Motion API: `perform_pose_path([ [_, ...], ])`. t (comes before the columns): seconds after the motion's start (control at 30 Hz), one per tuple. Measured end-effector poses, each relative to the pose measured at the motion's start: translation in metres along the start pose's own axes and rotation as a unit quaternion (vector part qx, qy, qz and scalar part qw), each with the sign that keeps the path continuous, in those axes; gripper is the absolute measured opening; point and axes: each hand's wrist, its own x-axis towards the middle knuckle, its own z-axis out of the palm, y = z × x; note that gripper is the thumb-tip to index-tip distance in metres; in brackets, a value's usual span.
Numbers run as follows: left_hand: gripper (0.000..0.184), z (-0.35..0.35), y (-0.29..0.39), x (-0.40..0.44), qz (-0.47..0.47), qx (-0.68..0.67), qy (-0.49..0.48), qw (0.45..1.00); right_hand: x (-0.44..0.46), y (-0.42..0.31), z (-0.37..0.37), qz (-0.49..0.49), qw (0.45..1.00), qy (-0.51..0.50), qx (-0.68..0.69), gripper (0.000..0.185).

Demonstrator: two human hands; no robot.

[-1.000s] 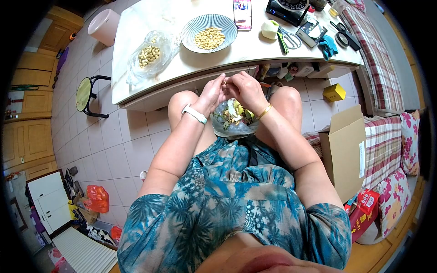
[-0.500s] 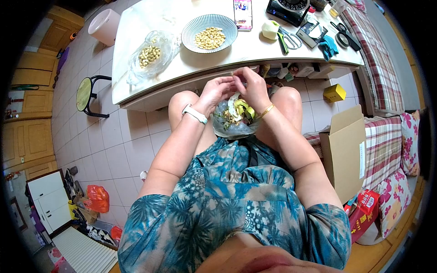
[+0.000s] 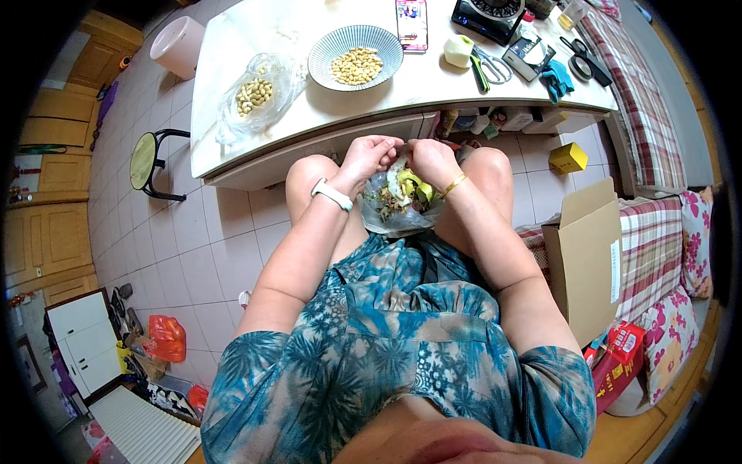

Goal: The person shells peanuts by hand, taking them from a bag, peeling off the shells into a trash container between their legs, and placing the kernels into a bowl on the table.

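Note:
My left hand [image 3: 373, 160], with a white band on its wrist, is closed in a pinch. Its fingertips meet those of my right hand [image 3: 433, 163], also closed, above a plastic bag of scraps [image 3: 390, 220] between my knees. Whatever is between the fingers is too small to make out. Green and white peelings [image 3: 413, 189] fill the bag. On the table ahead is a striped bowl [image 3: 320, 56] holding pale yellow kernels [image 3: 357, 66]. To its left lies a clear plastic bag [image 3: 281, 81] with tan nuts [image 3: 253, 96] in it.
Toward the right of the white table [image 3: 332, 110] are a phone [image 3: 412, 27], a pale green fruit [image 3: 457, 51], scissors [image 3: 495, 69] and a blue glove [image 3: 556, 80]. An open cardboard box [image 3: 583, 263] stands at my right. A stool [image 3: 144, 161] is at the left.
My right hand has lowered and turned, its fingers curling in more. The left fingers have drawn closer together. The bowl and the bag of nuts have stayed put.

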Motion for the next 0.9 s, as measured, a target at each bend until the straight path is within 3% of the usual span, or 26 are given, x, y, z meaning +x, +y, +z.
perform_pose_path([
  [0.2,0.028,-0.001,-0.002,0.000,-0.006,-0.006,-0.005,1.000,0.000,0.002,0.003,-0.008,0.999,-0.042,-0.023,0.020],
  [0.3,0.031,0.001,-0.002,-0.001,-0.011,-0.005,0.005,1.000,0.001,-0.001,0.000,-0.019,0.999,0.022,-0.033,0.018],
  [0.37,0.032,0.001,-0.001,-0.002,-0.013,-0.005,0.004,1.000,0.001,-0.007,-0.007,-0.057,0.986,0.149,0.050,0.015],
  [0.47,0.034,0.002,0.000,-0.002,-0.019,0.002,-0.005,1.000,0.003,-0.015,-0.016,-0.106,0.966,0.209,0.113,0.012],
  [0.67,0.034,0.003,-0.004,-0.002,-0.028,0.020,-0.019,0.999,0.000,-0.027,-0.023,-0.169,0.947,0.224,0.156,0.014],
  [0.9,0.032,0.007,-0.002,-0.004,-0.027,0.020,0.001,0.999,-0.002,-0.032,-0.023,-0.178,0.949,0.226,0.131,0.015],
])
